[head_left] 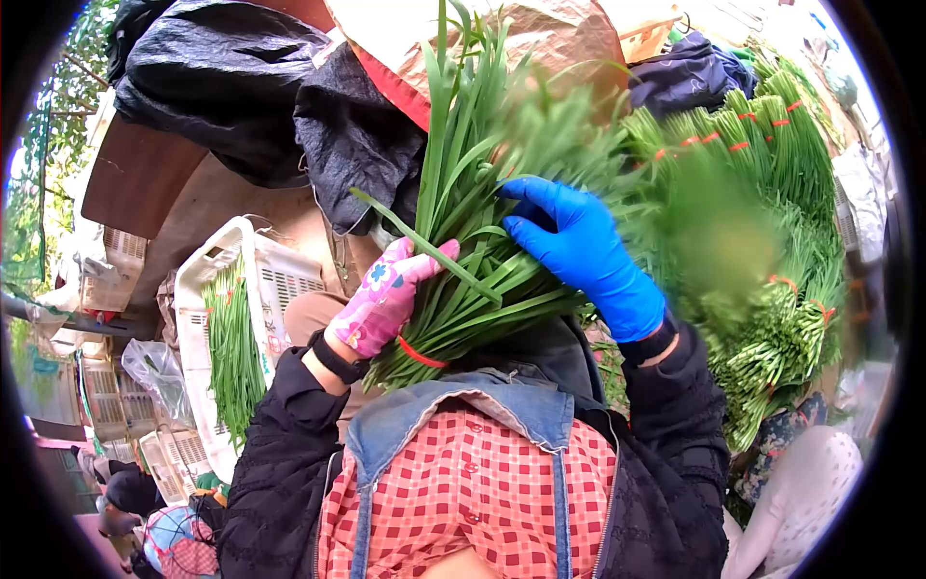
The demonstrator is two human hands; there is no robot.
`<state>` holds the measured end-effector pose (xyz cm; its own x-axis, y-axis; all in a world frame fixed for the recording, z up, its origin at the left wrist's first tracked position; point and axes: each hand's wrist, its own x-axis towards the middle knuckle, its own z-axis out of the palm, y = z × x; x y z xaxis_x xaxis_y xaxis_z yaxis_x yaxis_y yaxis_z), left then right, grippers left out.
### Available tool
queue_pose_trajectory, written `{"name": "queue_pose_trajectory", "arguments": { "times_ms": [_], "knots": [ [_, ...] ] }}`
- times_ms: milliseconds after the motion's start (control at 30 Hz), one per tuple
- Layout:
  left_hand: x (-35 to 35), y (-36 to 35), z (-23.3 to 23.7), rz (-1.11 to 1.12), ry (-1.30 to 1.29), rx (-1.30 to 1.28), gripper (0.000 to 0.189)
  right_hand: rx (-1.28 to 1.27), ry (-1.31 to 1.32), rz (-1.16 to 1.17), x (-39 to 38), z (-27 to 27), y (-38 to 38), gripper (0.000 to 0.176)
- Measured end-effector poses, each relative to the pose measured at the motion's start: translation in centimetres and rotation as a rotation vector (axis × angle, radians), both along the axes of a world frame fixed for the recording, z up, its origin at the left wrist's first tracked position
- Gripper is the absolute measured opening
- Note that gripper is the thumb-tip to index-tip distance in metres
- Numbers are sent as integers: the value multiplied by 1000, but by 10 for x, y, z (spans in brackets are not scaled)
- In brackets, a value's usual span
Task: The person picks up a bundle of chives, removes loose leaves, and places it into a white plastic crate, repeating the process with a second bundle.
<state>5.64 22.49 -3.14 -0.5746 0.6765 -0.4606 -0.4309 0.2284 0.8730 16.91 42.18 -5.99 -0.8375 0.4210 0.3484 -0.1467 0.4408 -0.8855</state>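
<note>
A leafy bunch of garlic chives (482,280) lies across my lap, tied near its cut ends with a red band (422,353). My left hand (381,299), in a pink flowered glove, grips the left side of this bunch just above the band. One loose leaf (415,236) crosses in front of its fingertips. Over the right side of the bunch is my right hand (584,236) in a blue glove. Its thumb and forefinger are apart among the leaves, with nothing clearly held between them. Leaves above it are smeared by motion.
Banded chive bunches (772,338) are piled on my right, partly behind a green blur. To my left stands a white plastic crate (241,318) containing more chives. Dark sheeting (212,87) lies ahead. A person's light sleeve or leg (810,492) shows at lower right.
</note>
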Motion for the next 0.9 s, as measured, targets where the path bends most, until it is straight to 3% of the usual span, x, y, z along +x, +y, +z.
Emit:
{"name": "queue_pose_trajectory", "arguments": {
  "times_ms": [67, 100, 167, 267, 433, 633, 700, 800, 867, 900],
  "knots": [
    [0, 3, 5, -29, -22, 17, 31, -246, -85, 141, -2, -3, 6, 33],
    [0, 5, 8, -59, -43, 35, 31, -247, -86, 142, -2, 0, 8, 33],
    [0, 8, 9, -97, 7, 37, 31, -354, -331, 253, -1, 9, 12, 37],
    [0, 9, 6, -136, 51, 54, 32, -252, -345, 219, -3, 0, 11, 33],
    [-1, 9, 5, -107, 4, 65, 33, -345, -251, 276, -2, -4, 11, 31],
    [-4, 7, 5, -115, -17, 66, 33, -54, -159, 138, -4, 2, 4, 23],
    [-4, 7, 5, -154, 55, 53, 34, 203, -13, 39, -5, 0, 2, 19],
    [-5, 6, 1, -155, 137, 23, 36, 380, 4, -4, -2, 5, -1, 16],
    [-2, 11, 11, -198, 174, 44, 35, 351, 10, -51, 3, 4, -8, 14],
    [1, 12, 12, -209, 219, 79, 34, 154, -8, -103, 7, 0, -12, 12]
  ]
}}
